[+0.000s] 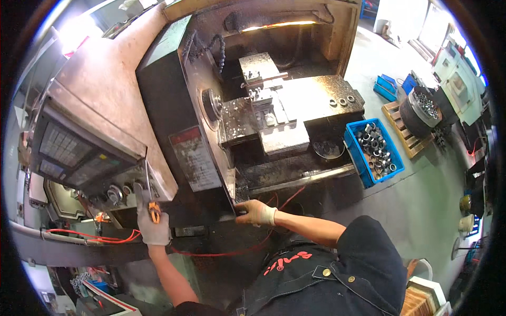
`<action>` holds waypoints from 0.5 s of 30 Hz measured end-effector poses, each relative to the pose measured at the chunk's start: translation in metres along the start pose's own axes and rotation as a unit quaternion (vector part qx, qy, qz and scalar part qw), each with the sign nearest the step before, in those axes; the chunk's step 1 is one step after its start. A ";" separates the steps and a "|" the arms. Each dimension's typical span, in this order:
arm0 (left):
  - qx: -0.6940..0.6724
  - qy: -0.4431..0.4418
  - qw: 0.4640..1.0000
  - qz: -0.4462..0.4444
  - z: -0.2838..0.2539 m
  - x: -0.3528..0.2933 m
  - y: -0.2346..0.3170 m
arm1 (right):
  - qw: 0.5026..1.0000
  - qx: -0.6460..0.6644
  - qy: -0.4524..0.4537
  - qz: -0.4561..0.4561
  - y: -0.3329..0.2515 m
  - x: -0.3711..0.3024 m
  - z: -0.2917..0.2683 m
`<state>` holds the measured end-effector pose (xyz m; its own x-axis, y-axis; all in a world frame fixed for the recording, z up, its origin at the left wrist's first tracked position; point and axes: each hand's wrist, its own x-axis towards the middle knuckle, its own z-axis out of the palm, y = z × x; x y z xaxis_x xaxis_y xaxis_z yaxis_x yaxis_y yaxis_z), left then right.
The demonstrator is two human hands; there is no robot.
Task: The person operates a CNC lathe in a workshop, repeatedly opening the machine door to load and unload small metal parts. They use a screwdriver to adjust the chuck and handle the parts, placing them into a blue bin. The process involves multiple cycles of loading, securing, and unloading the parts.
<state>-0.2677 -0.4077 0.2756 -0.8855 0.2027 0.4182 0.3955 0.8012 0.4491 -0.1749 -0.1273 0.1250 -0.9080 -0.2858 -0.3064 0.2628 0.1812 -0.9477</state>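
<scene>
My left hand [154,225], in a pale work glove, holds an orange air blow gun [154,212] with a long thin metal nozzle. One finger of that hand reaches up to the lower edge of the control panel [115,194], beside its knobs. My right hand [257,213], also gloved, is closed on the near edge of the dark sliding door [182,110] of a lathe. Inside the lathe are a round chuck [212,104] and a tool slide [269,105]. Several metal rings [342,100] sit on the slide's flat cover.
A blue crate [375,152] full of metal rings stands at the lathe's right end. Beyond it, a round drum [419,113] of metal parts rests on a wooden pallet [400,129], near smaller blue bins [386,87]. A red hose [221,255] runs below my hands.
</scene>
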 end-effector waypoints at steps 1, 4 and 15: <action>-0.025 -0.043 0.998 -0.047 -0.003 -0.003 -0.012 | 1.000 0.015 0.018 0.016 -0.010 -0.005 0.002; -0.296 -0.003 0.952 -0.082 0.015 -0.033 0.003 | 0.998 0.019 0.040 -0.033 -0.002 -0.011 0.002; -0.413 -0.238 0.877 -0.056 0.184 -0.230 0.078 | 0.981 0.097 0.165 -0.035 0.042 -0.115 -0.069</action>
<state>-0.0778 -0.2880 0.0687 -0.8539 0.5183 0.0459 0.1665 0.1887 0.9678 -0.0820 -0.0224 0.1267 -0.9736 0.0346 -0.2255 0.2249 -0.0204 -0.9742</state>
